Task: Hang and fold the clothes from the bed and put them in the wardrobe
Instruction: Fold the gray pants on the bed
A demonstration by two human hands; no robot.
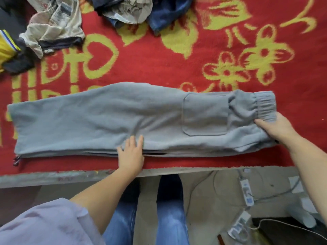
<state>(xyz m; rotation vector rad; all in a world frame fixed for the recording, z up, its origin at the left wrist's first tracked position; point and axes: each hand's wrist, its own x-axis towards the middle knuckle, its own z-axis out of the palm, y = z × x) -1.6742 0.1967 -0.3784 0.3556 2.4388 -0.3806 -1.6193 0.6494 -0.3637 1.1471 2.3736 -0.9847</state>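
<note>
Fingers of the left hand (131,154) lie straight and flat, pressing the near edge of the grey sweatpants (109,121) about mid-length; right hand (276,127) curls its fingers round the elastic waistband (265,106) end. Sweatpants lie folded lengthwise, legs stacked, across the red-and-yellow blanket (177,64) on the bed, patch pocket (205,114) facing up. Unfolded clothes pile (53,23) sits at the far edge, well apart.
</note>
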